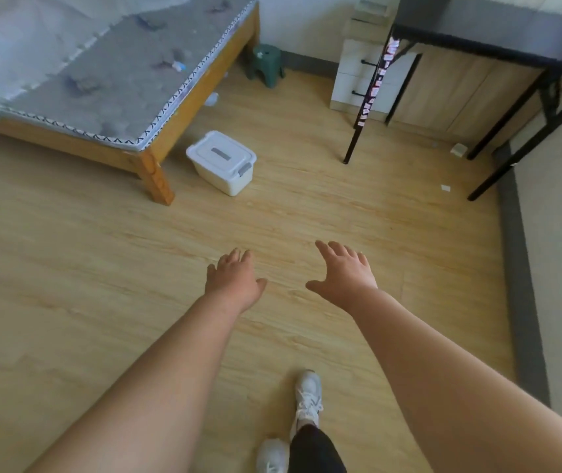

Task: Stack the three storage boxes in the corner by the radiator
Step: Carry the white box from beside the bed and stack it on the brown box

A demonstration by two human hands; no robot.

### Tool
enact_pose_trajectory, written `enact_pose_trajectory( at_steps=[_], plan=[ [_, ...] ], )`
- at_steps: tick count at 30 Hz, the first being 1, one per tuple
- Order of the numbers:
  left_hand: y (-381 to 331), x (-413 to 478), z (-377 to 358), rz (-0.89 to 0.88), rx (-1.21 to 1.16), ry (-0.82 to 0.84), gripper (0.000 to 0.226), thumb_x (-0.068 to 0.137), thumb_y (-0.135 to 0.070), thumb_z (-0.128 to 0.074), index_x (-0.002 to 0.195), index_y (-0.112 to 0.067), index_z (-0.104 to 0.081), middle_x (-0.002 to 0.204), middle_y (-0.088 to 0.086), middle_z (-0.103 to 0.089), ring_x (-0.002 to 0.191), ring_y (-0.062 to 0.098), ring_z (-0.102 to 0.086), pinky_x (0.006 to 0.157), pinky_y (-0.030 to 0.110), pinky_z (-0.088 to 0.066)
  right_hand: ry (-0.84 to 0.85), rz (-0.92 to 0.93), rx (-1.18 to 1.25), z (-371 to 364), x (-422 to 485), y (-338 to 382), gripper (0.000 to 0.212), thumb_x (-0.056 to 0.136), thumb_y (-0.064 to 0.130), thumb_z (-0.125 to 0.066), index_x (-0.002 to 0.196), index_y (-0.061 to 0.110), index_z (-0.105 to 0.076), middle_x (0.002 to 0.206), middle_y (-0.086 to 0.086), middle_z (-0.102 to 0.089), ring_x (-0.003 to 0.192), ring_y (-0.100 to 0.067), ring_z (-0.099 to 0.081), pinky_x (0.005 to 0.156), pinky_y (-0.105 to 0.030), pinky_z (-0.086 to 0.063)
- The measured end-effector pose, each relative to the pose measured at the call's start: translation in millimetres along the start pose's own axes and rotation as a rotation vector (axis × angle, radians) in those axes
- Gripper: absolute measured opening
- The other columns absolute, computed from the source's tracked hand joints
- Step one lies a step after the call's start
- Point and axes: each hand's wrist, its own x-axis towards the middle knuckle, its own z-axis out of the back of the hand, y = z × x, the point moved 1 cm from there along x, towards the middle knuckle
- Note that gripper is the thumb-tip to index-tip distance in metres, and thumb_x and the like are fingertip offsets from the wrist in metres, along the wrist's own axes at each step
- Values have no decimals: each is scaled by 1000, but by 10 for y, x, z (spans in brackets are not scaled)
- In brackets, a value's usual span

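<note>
Head view: I see my left hand (233,279) and right hand (342,273) stretched out palm-down over the bare wood floor (102,268), fingers spread, holding nothing. One white storage box (222,162) with a closed lid and grey latches stands on the floor just beside the bed leg (156,175), well ahead of both hands. Right of the box, apart from it, stands a black table leg (358,124). My white shoe (308,397) is near the bottom edge.
</note>
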Motion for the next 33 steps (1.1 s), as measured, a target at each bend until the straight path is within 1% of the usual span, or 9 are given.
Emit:
enact_pose_trajectory(
  at_steps=[4,10,11,17,22,26,33],
  plan=[
    [238,519,283,66,-11,-11,72,94,-49,-46,152,-18,-16,161,5,-13,146,26,-16,116,46,-19,39,27,-8,163,642,191,90,86,53,-61,154,28,-8,161,-3,-16,148,-25,-14,121,-46,-11],
    [397,1389,729,117,-56,-18,72,94,-49,-46,152,-19,-16,160,5,-16,145,25,-18,115,46,-22,83,89,13,466,1749,470,90,84,53,-62,154,29,-10,161,-3,-18,148,-24,-16,121,-45,-14],
    [430,1588,819,126,-53,-11,71,94,-49,-46,152,-19,-16,160,5,-15,145,25,-17,115,46,-22,91,99,9,530,2001,539,91,84,53,-63,154,29,-10,161,-2,-18,148,-24,-16,120,-45,-15],
    [602,2261,1172,128,-42,-12,70,94,-48,-45,152,-20,-15,160,5,-14,145,25,-16,116,47,-19,167,126,0,757,2863,863,91,81,52,-65,153,30,-14,159,-1,-22,146,-24,-20,120,-45,-17],
    [932,2940,1497,150,-50,20,70,95,-47,-44,152,-21,-13,161,4,-11,146,24,-13,117,46,-14,210,142,-2,814,3622,1275,90,81,52,-65,152,30,-16,159,0,-24,145,-24,-23,119,-45,-18],
    [1246,3548,1721,131,-25,55,69,95,-46,-44,152,-21,-13,160,4,-12,146,24,-13,117,47,-15,239,109,6,842,4216,1580,90,81,52,-65,152,30,-16,159,-1,-23,146,-25,-21,119,-46,-17],
    [1765,4649,2143,41,55,107,67,96,-43,-44,152,-20,-15,160,5,-14,145,26,-15,116,48,-16,248,37,32,903,5280,2038,90,81,52,-65,152,29,-16,159,-2,-24,146,-24,-22,120,-46,-16]
  ],
)
